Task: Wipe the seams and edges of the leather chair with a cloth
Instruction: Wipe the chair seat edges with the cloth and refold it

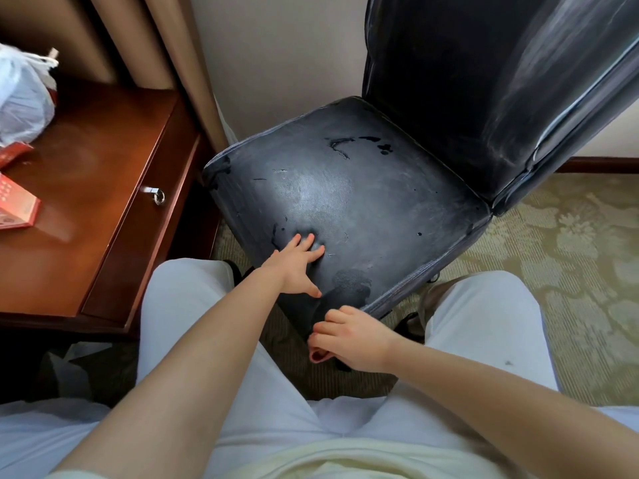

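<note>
Two forearms reached out over pale-trousered knees toward one leather chair [363, 209], which stood at about twelve to one o'clock of the view on patterned carpet [570, 243]. At the seat's near edge, toward six o'clock, the right hand [349, 335] had its fingers [323, 328] curled round a dark cloth [340, 364], only a little of it showing beneath the hand. Just beyond, at eleven o'clock of it, the left hand [294, 264] lay flat on the scuffed seat, fingers straight and spread, holding nothing. At nine o'clock stood one wooden counter [90, 188], a key [155, 194] in its drawer; on it sat one knotted white plastic bag [24, 95], contents hidden, and two red boxes [15, 205].
</note>
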A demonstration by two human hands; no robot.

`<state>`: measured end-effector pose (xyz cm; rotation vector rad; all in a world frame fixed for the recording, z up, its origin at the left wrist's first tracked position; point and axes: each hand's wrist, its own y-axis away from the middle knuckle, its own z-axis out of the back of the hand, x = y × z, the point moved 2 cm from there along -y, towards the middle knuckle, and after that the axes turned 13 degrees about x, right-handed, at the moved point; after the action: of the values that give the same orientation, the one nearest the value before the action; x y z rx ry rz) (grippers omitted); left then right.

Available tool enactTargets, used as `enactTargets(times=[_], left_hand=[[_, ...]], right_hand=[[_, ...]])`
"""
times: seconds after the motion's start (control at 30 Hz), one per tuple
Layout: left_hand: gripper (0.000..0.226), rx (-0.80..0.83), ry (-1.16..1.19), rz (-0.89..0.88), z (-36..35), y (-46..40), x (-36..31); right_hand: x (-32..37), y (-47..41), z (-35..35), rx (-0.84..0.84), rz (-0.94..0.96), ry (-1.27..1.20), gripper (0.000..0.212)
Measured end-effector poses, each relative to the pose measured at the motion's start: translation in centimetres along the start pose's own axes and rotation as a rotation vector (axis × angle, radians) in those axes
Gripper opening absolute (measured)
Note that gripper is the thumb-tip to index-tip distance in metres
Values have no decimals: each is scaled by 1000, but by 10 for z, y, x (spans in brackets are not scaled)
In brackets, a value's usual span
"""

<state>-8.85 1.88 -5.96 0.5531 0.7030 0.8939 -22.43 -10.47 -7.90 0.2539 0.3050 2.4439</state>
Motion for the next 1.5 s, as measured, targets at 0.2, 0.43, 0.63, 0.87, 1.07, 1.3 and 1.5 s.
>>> enactTargets(times=[0.2, 0.43, 0.63, 0.87, 1.07, 1.3, 1.5], left_hand=[[103, 12, -27, 10, 2, 2, 1], [109, 37, -114, 62, 3, 3, -4], [109, 8, -176, 127, 1, 4, -14], [88, 10, -298, -16, -4, 8, -30], [115, 133, -282, -26, -5, 8, -32], [136, 114, -352, 51, -18, 5, -44], [138, 69, -325, 119, -29, 4, -51]], right_hand=[[4, -18, 5, 49, 101, 39, 38], [-56, 40, 26, -16, -90, 26, 19], [-27, 18, 7, -51, -65, -28, 28], [-63, 44, 27, -114, -217, -198, 15], [-22, 28, 15, -48, -227, -222, 25], [-48, 52, 20, -120, -752, -487, 23], [-19, 37, 23, -21, -651, -492, 27]])
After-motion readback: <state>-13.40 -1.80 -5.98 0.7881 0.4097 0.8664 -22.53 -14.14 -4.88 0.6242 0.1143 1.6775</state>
